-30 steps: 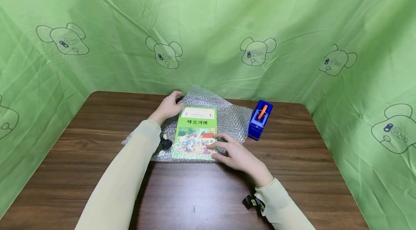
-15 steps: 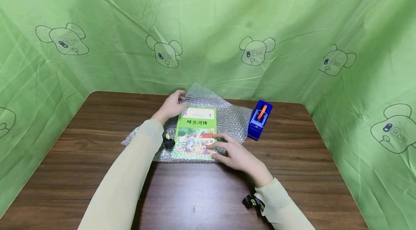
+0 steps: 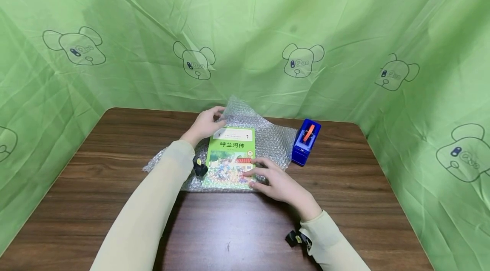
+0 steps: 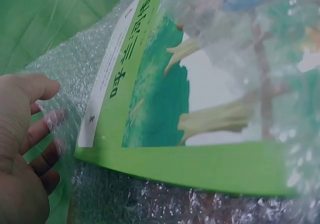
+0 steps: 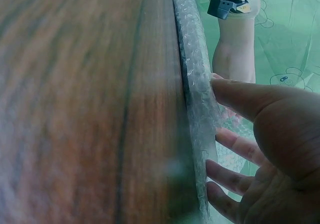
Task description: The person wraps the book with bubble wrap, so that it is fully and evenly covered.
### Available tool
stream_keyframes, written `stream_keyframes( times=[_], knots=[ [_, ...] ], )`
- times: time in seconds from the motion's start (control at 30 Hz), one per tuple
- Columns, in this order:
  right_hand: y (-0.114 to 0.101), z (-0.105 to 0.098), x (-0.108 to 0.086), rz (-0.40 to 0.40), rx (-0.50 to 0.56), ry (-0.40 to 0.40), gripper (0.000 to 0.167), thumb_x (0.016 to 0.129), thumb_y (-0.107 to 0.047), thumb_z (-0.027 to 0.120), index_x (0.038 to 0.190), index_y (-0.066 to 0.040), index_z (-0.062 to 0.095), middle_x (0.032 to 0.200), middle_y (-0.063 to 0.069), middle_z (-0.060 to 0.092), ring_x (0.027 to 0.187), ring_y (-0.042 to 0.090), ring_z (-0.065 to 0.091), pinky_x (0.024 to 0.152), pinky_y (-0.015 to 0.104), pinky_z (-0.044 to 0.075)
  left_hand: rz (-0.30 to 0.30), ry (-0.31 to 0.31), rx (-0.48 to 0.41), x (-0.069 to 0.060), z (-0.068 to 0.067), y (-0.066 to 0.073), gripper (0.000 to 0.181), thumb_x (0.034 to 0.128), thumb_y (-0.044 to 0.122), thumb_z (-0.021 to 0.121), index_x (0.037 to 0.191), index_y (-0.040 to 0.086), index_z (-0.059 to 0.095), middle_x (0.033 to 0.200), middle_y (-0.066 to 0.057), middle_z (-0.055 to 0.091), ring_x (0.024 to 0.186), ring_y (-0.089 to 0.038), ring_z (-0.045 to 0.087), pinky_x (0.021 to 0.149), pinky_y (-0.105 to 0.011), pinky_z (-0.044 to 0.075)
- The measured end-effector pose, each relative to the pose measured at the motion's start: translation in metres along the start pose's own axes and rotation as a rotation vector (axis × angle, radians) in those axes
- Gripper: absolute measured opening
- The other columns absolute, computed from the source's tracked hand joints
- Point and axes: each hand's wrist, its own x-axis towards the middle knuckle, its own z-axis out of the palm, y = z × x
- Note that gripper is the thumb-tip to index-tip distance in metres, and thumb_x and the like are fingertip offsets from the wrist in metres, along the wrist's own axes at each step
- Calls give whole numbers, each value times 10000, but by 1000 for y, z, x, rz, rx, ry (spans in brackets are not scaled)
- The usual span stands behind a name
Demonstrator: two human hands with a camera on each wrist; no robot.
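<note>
A green book with a picture cover lies on a sheet of bubble wrap, and a fold of the wrap covers its lower part. My left hand is at the book's upper left corner, pinching the wrap's edge. In the left wrist view, the left thumb lies on the near side of the wrap and the other fingers show through it. My right hand rests its spread fingertips on the wrapped lower right of the book. The right wrist view shows those fingers against the wrap, bent only slightly.
A blue tape dispenser with an orange part stands just right of the wrap. The brown wooden table reaches back to a green curtain that encloses its far side and both flanks.
My left hand has shifted a little to the right, bringing the wrap's raised edge toward the book's top. The right hand, book and tape dispenser look unmoved.
</note>
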Motion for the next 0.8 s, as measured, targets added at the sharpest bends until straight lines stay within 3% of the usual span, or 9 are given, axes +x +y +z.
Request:
stream_keyframes(
  times=[0.23,0.5,0.8],
  knots=[
    [1,1,-1,5,-7,-1,314,1059,-309,754,1369,-262,770,1613,111,510,1497,344,479,1219,603,419,56,31,46,-1,1,5,491,1097,254,673,1561,113,591,1411,-144,669,1309,-337,614,1134,-553,496],
    [-2,-1,1,4,3,6,308,1054,-298,760,1358,-254,775,1606,117,517,1493,352,486,1218,610,418,155,56,121,-4,2,12,222,1123,237,637,1235,110,781,1212,-90,723,1151,-281,646,1045,-502,531],
    [-8,-6,2,36,18,-9,312,1056,-306,758,1363,-249,775,1623,123,503,1517,363,463,1232,612,401,194,37,170,-12,-2,15,227,1129,249,629,1203,106,789,1159,-60,748,1073,-270,675,991,-497,548]
  ],
)
